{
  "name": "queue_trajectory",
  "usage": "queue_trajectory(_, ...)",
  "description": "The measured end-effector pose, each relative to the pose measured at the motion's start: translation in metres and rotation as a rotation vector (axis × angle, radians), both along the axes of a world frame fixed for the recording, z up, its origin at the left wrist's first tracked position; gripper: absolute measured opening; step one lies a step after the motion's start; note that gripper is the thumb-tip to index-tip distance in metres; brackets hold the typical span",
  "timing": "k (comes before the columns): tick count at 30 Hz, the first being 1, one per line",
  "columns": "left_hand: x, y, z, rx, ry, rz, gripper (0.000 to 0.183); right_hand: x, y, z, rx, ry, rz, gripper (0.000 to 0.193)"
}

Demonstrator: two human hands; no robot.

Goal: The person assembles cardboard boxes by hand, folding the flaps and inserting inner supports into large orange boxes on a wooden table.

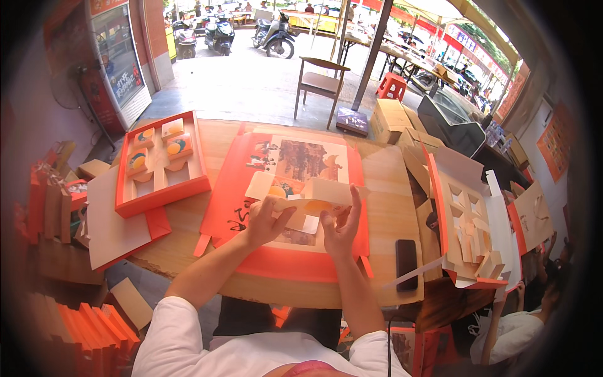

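Both my hands hold a small, partly folded paper carton (331, 192), cream with a round yellow-orange print. My left hand (267, 221) grips its left side, thumb raised against the front. On the right side, my right hand (341, 229) pinches it between thumb and fingers. Behind my left hand another small carton (259, 186) shows in part; whether the two touch I cannot tell. Beneath lies a large flat red printed sheet (220, 188) with a building picture and dark brushwork. To the left, a red gift box (164, 202) has several small printed cartons in its compartments.
A dark phone (406, 257) lies on the wooden table (388, 182). At right stands an open red box (444, 220) with a cream insert; another person's arm (496, 327) shows lower right. Orange-red folded boxes (94, 327) stack lower left. A chair (320, 85) stands beyond the table.
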State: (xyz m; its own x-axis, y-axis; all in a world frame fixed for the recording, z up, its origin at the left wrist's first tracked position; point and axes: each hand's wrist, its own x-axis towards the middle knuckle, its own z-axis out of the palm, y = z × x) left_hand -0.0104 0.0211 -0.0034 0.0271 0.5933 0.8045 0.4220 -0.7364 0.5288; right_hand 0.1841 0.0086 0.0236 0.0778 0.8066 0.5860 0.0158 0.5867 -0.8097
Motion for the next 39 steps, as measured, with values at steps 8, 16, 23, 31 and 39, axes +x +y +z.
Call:
queue_trajectory(8,0.000,-0.002,-0.001,-0.140,-0.310,-0.054,0.024,-0.001,0.002,0.001,-0.045,-0.180,-0.065,0.090)
queue_trajectory(16,-0.005,-0.003,0.014,-0.326,-0.592,-0.544,0.039,0.004,0.003,0.003,-0.089,-0.004,-0.007,0.088)
queue_trajectory(23,0.005,-0.006,0.004,-0.361,-0.311,-0.354,0.037,0.005,0.005,0.007,-0.146,0.209,0.064,0.087)
queue_trajectory(31,0.006,-0.007,0.017,-0.239,-0.112,-0.272,0.021,0.004,0.003,-0.001,-0.060,0.020,-0.050,0.088)
queue_trajectory(39,0.010,-0.013,0.025,-0.283,-0.178,-0.278,0.017,0.001,0.002,-0.007,0.087,-0.148,-0.156,0.087)
